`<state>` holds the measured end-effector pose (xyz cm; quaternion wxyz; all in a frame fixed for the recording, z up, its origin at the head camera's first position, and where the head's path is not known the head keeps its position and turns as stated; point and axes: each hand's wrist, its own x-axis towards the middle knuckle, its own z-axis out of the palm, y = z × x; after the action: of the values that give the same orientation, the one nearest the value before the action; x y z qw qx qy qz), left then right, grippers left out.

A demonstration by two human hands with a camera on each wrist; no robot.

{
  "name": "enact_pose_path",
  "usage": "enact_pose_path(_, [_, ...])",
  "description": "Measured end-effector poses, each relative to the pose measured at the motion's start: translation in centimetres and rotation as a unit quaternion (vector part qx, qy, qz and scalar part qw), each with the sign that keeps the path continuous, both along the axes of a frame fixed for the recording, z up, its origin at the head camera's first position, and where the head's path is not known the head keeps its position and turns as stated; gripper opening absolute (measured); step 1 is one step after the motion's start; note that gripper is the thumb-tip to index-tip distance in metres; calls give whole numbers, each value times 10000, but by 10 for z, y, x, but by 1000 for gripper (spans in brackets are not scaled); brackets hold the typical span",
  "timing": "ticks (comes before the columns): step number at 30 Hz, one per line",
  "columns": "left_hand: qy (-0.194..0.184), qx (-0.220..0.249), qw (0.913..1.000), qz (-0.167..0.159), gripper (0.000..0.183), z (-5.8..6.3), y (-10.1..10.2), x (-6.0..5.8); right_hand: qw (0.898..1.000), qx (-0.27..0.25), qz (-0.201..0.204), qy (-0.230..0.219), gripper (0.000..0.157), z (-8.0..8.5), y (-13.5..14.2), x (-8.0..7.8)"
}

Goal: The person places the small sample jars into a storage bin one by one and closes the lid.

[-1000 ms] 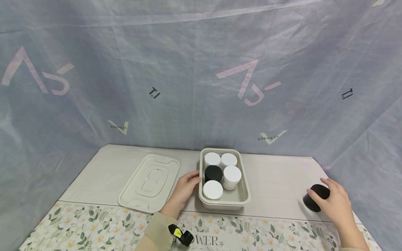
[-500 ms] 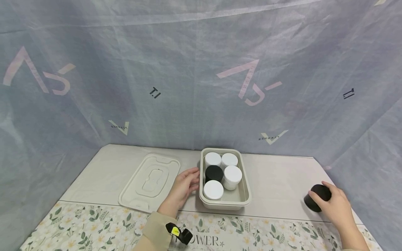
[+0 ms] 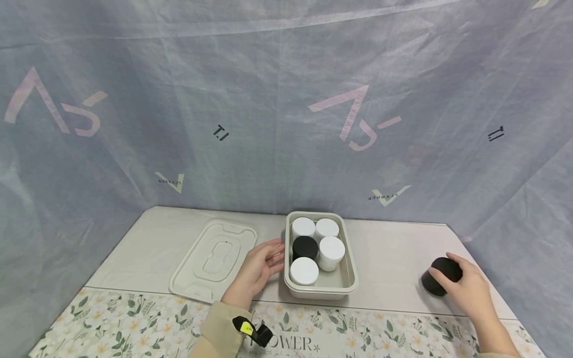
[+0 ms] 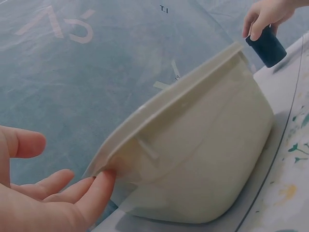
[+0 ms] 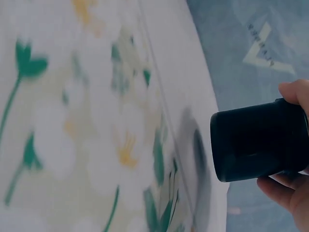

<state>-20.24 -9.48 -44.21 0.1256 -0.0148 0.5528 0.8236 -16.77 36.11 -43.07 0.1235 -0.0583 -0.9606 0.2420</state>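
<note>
My right hand point(image 3: 471, 289) holds a black lidded jar point(image 5: 256, 142) by its upper end, at the right of the table. A shadow lies apart from the jar in the right wrist view, so it is off the surface. My left hand point(image 3: 254, 271) is at the left side of a cream plastic box point(image 4: 207, 145); in the left wrist view a fingertip touches just under its rim, the thumb free. Inside the box stand several white-lidded jars point(image 3: 331, 251) and one black jar point(image 3: 305, 245). Bare floor shows in the box's near right corner.
The box's cream lid point(image 3: 218, 256) lies flat on the table, left of the box. A floral mat point(image 3: 134, 325) covers the near edge. Behind and at the sides hangs a grey-blue cloth point(image 3: 268, 99).
The right hand has lifted the black jar and moved it a little to the left. My left hand's fingers have loosened from the box wall and straightened somewhat.
</note>
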Motion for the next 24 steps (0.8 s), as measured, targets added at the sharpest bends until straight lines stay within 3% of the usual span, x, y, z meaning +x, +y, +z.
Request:
enact_pose_path(10, [-27,152,9998,-135,52,3,-2,2,9978,-126,504,411,70,14,-34,-4])
enact_pose_path(24, [-18,183,9996,-193,52,4,-2,1,9908,-485,1092,640,63,42,-78,-6])
